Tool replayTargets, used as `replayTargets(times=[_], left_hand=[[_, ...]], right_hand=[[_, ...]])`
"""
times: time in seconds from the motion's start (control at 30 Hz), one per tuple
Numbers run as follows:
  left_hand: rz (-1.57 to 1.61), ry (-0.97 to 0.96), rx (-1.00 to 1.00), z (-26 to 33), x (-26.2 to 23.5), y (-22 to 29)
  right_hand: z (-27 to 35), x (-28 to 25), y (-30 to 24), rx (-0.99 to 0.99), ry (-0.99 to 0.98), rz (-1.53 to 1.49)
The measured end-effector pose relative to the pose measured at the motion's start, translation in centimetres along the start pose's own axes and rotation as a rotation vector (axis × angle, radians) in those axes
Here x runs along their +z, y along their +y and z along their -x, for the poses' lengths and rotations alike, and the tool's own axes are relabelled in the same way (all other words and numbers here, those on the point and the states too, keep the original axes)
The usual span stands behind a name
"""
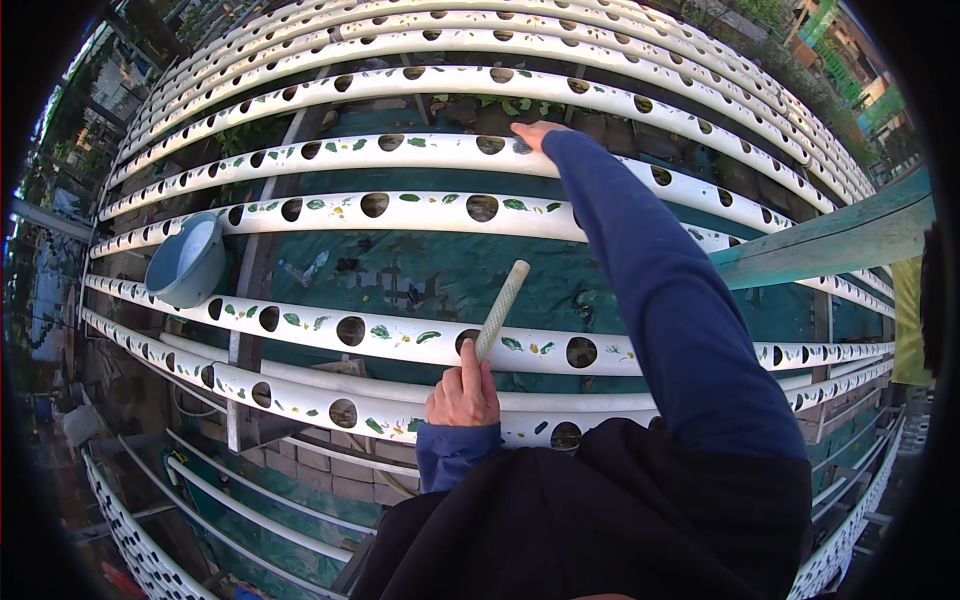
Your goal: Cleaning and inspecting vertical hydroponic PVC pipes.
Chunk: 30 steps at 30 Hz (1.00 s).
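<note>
My left hand [463, 392] is closed around the lower end of a pale braided hose piece [505, 302], which leans up and to the right over the white pipe [400, 345] nearest it. The index finger points upward beside a hole. Stretched far forward, my right hand [541, 134] rests at the top of another white pipe [450, 152], just right of a round hole [490, 145]. A small greyish patch [521, 146] shows under its fingers; whether that is held or lies on the pipe is unclear. Painted green leaves decorate the pipes.
At the left, a grey-blue basin [187, 262] sits across the pipes. A greenish wooden post [830, 235] juts in from the right. Metal supports [246, 350] cross beneath the pipes, above green sheeting [350, 265]. More holed pipe rows [560, 45] extend beyond.
</note>
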<state>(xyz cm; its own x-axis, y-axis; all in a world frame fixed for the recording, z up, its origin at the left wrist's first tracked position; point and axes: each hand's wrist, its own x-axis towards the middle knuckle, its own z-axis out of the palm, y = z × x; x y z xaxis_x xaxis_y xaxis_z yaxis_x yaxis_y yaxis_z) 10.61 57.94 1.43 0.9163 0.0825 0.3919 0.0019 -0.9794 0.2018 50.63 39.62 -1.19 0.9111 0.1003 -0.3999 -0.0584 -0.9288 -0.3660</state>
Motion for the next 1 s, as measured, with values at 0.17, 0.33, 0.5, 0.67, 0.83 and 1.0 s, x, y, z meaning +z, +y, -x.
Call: replayTargets(times=[0.17, 0.33, 0.5, 0.67, 0.83, 1.0], left_hand=[[0.043, -0.04, 0.002, 0.1, 0.1, -0.5], [0.067, -0.045, 0.053, 0.2, -0.6, -0.6], [0.334, -0.186, -0.009, -0.3, -2.1, -1.1], [0.487, -0.289, -0.123, -0.7, -3.2, -1.7], [0.517, -0.121, -0.2, -1.4, -4.1, -4.6], [0.477, -0.089, -0.3, -2.6, -5.5, -6.9]], right_hand=[[1.5, 4.0, -6.1, -0.32, 0.402, 0.011], [-0.2, 2.0, 2.7, -0.36, 0.496, -0.056], [4.6, -0.7, 8.9, 0.124, 0.474, 0.291], [7.4, 4.3, -0.7, -0.315, 0.895, 0.042], [9.7, 5.6, -3.4, -0.199, 0.709, -0.006], [7.2, 5.7, -0.4, 0.655, 0.755, -1.027]])
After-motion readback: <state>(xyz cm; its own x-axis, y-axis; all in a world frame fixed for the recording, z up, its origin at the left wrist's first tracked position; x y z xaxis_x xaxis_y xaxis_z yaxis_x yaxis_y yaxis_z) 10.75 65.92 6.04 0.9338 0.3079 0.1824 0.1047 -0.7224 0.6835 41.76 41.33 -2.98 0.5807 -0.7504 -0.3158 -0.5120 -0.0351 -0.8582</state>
